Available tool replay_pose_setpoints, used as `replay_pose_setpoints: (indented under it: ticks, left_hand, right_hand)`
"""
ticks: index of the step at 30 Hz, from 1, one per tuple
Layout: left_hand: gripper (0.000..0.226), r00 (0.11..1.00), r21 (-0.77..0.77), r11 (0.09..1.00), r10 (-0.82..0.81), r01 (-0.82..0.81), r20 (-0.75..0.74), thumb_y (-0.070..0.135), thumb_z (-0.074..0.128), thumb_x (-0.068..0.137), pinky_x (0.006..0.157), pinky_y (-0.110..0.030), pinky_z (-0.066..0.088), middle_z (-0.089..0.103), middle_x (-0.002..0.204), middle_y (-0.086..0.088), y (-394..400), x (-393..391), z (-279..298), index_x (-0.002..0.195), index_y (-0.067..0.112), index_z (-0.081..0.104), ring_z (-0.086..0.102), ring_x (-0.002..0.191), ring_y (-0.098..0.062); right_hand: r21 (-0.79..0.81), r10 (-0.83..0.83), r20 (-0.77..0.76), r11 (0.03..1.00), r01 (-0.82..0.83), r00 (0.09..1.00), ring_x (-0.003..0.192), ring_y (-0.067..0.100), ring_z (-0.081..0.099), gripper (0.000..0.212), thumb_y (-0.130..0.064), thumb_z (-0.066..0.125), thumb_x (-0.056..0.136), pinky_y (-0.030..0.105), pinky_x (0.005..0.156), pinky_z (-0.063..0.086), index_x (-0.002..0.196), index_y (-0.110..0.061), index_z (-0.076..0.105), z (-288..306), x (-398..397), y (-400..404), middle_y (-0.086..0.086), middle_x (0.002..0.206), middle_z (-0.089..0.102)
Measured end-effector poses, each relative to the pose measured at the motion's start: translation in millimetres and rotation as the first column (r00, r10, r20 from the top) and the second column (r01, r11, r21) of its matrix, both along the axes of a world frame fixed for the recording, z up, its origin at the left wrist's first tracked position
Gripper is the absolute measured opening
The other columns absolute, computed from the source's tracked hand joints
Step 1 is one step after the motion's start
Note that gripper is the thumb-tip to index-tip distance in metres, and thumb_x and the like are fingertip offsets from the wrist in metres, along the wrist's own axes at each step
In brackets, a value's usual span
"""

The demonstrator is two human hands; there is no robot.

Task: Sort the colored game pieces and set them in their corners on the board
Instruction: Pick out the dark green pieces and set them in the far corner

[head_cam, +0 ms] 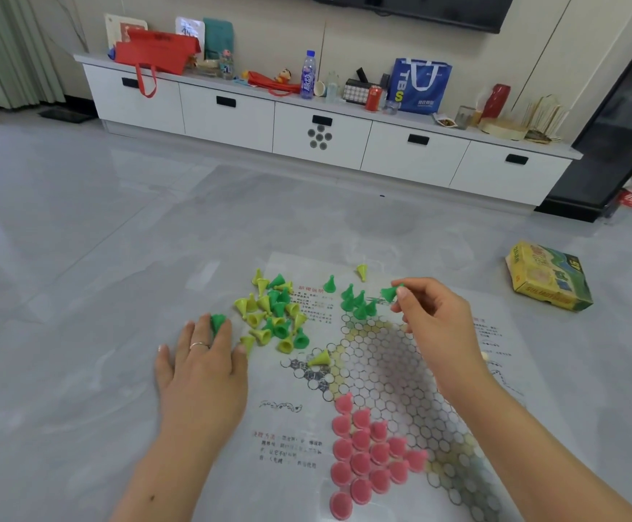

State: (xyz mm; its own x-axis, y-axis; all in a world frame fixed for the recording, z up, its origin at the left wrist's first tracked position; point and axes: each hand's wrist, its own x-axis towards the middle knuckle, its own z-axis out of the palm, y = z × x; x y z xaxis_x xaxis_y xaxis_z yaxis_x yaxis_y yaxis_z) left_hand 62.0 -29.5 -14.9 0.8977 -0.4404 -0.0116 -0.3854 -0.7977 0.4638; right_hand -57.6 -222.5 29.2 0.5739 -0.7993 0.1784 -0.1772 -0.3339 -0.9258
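Taking the board (393, 374) on the floor as landmark and working outward from its near end: the pink pieces (373, 452) look finished, about twenty of them packed upright in the near corner, touching one another.

Further up, one yellow piece (320, 358) lies tipped over at the board's left edge, not yet sorted.

The left hand (203, 371) rests flat on the floor just left of the board, its fingers (194, 339) straight and slightly spread, with a green piece (217, 322) under their tips; whether it is gripped I cannot tell.

Beyond that hand, at the board's far-left corner, sits the unsorted pile (273, 312), roughly fifteen yellow and ten green pieces mixed, many tipped over.

The right hand (433, 316) hovers over the far end, thumb and forefinger pinching one green piece (389, 293).

Just left of it, six or so green pieces (357, 304) stand clustered at the far corner, and one more (330, 284) stands apart from them.

A second lone yellow piece (362, 272) lies at the far edge.

I judge pink done, green begun, yellow not started.
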Motion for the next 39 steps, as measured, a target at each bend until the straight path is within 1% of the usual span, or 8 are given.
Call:
replay_pose_setpoints:
  ticks: [3, 5, 7, 12, 18, 25, 28, 39]
  left_hand:
    - [0.037, 0.997, -0.127, 0.991, 0.057, -0.049, 0.06, 0.023, 0.04, 0.094, 0.111, -0.041, 0.02, 0.039, 0.145, -0.008, 2, 3, -2, 0.128, 0.013, 0.052, 0.035, 0.133, -0.027]
    - [0.021, 0.989, -0.288, 0.954, 0.116, -0.085, 0.091, 0.013, 0.05, 0.09, 0.088, -0.033, 0.036, 0.057, 0.12, -0.011, 3, 4, 3, 0.103, 0.005, 0.065, 0.053, 0.105, -0.032]
    - [0.009, 0.986, -0.4, 0.907, 0.16, -0.129, 0.046, 0.011, 0.054, 0.088, 0.068, -0.024, 0.027, 0.057, 0.099, -0.007, 3, 2, 11, 0.086, 0.007, 0.061, 0.049, 0.085, -0.023]
    - [0.015, 0.98, -0.411, 0.89, 0.176, -0.197, -0.088, 0.014, 0.058, 0.086, 0.05, -0.023, 0.026, 0.049, 0.069, -0.002, 1, -4, 18, 0.075, 0.006, 0.051, 0.042, 0.063, -0.013]
    - [0.012, 0.986, -0.512, 0.843, 0.151, -0.163, -0.066, 0.02, 0.054, 0.088, 0.049, -0.025, 0.028, 0.05, 0.069, 0.005, -5, -17, 34, 0.088, 0.012, 0.045, 0.042, 0.063, -0.001]
    - [0.012, 0.999, -0.528, 0.849, 0.046, -0.024, 0.029, 0.023, 0.049, 0.092, 0.059, -0.027, 0.034, 0.065, 0.073, -0.002, -4, -19, 36, 0.087, 0.024, 0.06, 0.057, 0.074, -0.023]
    - [0.011, 0.998, -0.574, 0.816, 0.049, -0.06, -0.035, 0.025, 0.053, 0.09, 0.059, -0.015, 0.036, 0.068, 0.075, -0.001, -5, -20, 36, 0.08, 0.024, 0.059, 0.061, 0.075, -0.018]
    - [0.017, 0.991, -0.584, 0.804, 0.048, -0.112, -0.124, 0.027, 0.052, 0.09, 0.058, -0.019, 0.04, 0.067, 0.071, 0.006, -6, -19, 39, 0.073, 0.025, 0.055, 0.058, 0.065, -0.009]
  right_hand:
    - [-0.107, 0.005, -0.073, 0.994, -0.013, 0.997, 0.07, -0.004, 0.059, 0.015, -0.014, 0.055, 0.09, 0.014, 0.065, 0.044, 0.088, -0.026, 0.064, -8, 2, -4, -0.011, 0.078, 0.065]
    - [-0.18, 0.019, -0.132, 0.983, -0.042, 0.991, 0.074, -0.005, 0.058, 0.014, -0.016, 0.057, 0.089, 0.008, 0.064, 0.044, 0.087, -0.028, 0.063, -14, 4, -3, -0.014, 0.08, 0.064]
    - [-0.238, 0.032, -0.168, 0.969, -0.072, 0.985, 0.073, -0.009, 0.056, 0.011, -0.016, 0.058, 0.088, 0.002, 0.065, 0.042, 0.089, -0.025, 0.064, -18, 7, -1, -0.018, 0.08, 0.062]
    - [-0.377, 0.034, -0.259, 0.917, -0.133, 0.965, 0.075, -0.003, 0.054, 0.012, -0.015, 0.057, 0.089, 0.006, 0.067, 0.041, 0.096, -0.014, 0.067, -30, 19, 0, -0.01, 0.083, 0.064]
    - [-0.524, 0.001, -0.314, 0.834, -0.175, 0.949, 0.081, 0.009, 0.057, 0.015, -0.018, 0.057, 0.089, 0.025, 0.075, 0.049, 0.098, -0.012, 0.068, -41, 30, -1, -0.001, 0.093, 0.068]
    - [-0.554, -0.019, -0.359, 0.809, -0.197, 0.933, 0.081, 0.01, 0.057, 0.017, -0.02, 0.056, 0.09, 0.024, 0.073, 0.047, 0.099, -0.013, 0.069, -43, 33, -1, -0.001, 0.094, 0.068]
    - [-0.556, -0.026, -0.372, 0.807, -0.2, 0.928, 0.081, 0.009, 0.056, 0.018, -0.021, 0.056, 0.09, 0.022, 0.073, 0.046, 0.1, -0.014, 0.069, -43, 34, 0, -0.001, 0.096, 0.068]
    - [-0.522, -0.003, -0.308, 0.837, -0.166, 0.951, 0.07, 0.008, 0.055, 0.021, -0.02, 0.061, 0.086, 0.019, 0.07, 0.047, 0.105, -0.014, 0.068, -38, 30, 3, -0.007, 0.082, 0.064]
